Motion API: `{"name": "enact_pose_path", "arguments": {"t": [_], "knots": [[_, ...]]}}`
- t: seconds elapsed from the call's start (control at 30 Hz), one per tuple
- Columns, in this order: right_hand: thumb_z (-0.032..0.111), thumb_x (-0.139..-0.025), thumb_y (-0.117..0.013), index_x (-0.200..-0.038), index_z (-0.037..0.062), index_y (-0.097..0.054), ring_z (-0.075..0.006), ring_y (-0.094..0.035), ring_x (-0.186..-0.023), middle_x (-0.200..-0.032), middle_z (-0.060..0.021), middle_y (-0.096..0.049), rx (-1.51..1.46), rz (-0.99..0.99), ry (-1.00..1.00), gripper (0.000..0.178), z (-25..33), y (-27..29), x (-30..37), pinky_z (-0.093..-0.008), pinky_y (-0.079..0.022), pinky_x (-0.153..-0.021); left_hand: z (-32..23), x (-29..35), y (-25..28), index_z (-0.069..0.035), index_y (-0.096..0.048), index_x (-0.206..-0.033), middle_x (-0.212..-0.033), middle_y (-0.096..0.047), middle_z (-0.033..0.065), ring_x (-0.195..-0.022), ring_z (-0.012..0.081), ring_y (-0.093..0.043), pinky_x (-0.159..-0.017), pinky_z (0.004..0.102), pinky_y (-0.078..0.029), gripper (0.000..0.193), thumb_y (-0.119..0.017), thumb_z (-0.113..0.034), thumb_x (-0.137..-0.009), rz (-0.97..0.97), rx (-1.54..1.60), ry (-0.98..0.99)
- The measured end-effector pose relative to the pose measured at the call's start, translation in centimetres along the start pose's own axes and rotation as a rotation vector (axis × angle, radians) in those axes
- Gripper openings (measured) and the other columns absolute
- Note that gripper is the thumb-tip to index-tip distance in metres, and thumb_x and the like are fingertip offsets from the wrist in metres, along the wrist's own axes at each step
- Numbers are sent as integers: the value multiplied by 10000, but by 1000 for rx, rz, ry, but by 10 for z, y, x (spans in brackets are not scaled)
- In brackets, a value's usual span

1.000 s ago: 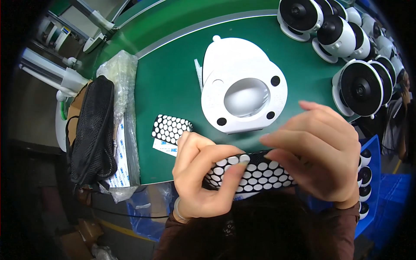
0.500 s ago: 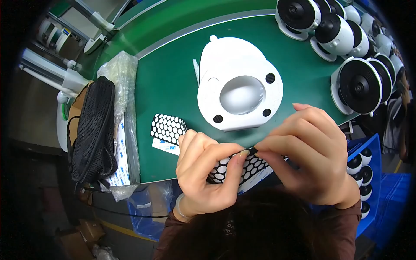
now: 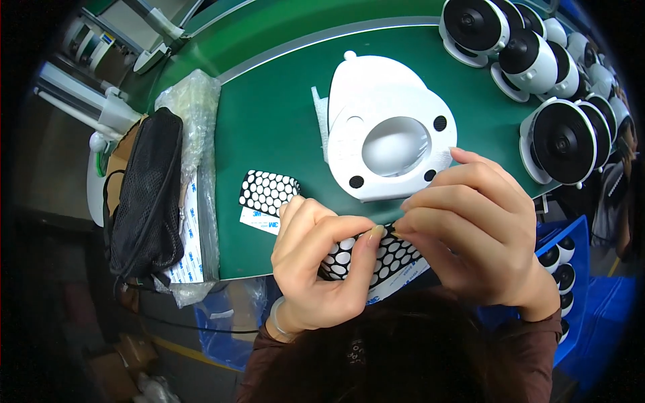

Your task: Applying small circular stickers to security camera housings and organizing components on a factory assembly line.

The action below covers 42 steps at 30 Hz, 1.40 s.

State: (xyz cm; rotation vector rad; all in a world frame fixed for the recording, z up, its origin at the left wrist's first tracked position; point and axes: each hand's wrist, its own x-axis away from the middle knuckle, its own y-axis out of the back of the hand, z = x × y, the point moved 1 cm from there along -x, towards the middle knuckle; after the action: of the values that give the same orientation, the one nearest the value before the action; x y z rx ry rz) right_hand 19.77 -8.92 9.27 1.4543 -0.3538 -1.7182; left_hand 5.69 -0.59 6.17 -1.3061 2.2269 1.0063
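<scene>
My left hand [image 3: 312,265] pinches a black sheet with rows of white round spots [image 3: 396,258] between thumb and forefinger. The sheet looks like an adhesive pad sheet, with a white printed backing strip along its near edge. At the same far edge, the thumb and forefinger of my right hand [image 3: 480,228] are pressed together; whether they hold a small pad there is hidden. Just beyond my hands lies a white rounded housing [image 3: 346,151] with a round hollow and several black round pads [image 3: 440,123] on its face.
Left of my hands lies another spotted sheet [image 3: 269,193]. A black mesh pouch [image 3: 144,198] and a bubble-wrapped bundle [image 3: 195,127] line the table's left side. White-and-black camera-like units [image 3: 563,141] crowd the right; a blue bin [image 3: 579,295] with similar round parts stands below.
The view has shifted slightly, so the housing and the units appear farther right. Both hands keep their pinch at the sheet's edge, with only slight finger movement.
</scene>
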Motion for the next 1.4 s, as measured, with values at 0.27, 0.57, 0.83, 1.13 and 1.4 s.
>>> {"name": "enact_pose_path", "arguments": {"t": [0.27, 0.57, 0.83, 1.13, 1.4], "knots": [[40, -586, -682, -712, 52, -603, -214, -575, -751, -765, -48, -610, -37, 62, 73, 149, 1, -2, -15, -372, -469, -764, 3, -4, 8, 3, -595, -760, -796, -504, 86, -590, 150, -402, -570, 261, -328, 113, -649, 23, -663, -37, -12, 32], [-42, -678, -618, -743, -15, -583, -197, -588, -828, -930, -135, -627, -34, -100, -135, 79, -11, -10, -49, -274, -447, -753, 14, -12, -4, -17, -562, -741, -729, -548, 98, -621, 233, -466, -565, 295, -357, 75, -623, 1, -702, 24, 67, 19], [-58, -683, -612, -759, -23, -580, -163, -579, -783, -862, -113, -616, -9, -92, -150, 89, -11, -12, -51, -241, -445, -698, 14, -14, -4, -19, -568, -757, -739, -559, 94, -623, 233, -470, -561, 292, -353, 97, -627, 10, -685, 11, 69, -7], [-54, -684, -608, -752, -29, -572, -157, -572, -781, -857, -111, -609, -92, -78, -186, 81, -9, -12, -52, -235, -439, -697, 16, -13, -3, -15, -566, -765, -742, -558, 95, -630, 231, -472, -564, 290, -354, 106, -623, 21, -683, 15, 95, -8], [-41, -687, -614, -737, -29, -561, -154, -567, -768, -852, -111, -606, -20, -67, -199, 74, -8, -15, -49, -231, -435, -691, 18, -10, -4, -14, -565, -762, -741, -555, 99, -631, 232, -470, -562, 289, -355, 105, -623, 21, -682, 10, 99, -12]]}}
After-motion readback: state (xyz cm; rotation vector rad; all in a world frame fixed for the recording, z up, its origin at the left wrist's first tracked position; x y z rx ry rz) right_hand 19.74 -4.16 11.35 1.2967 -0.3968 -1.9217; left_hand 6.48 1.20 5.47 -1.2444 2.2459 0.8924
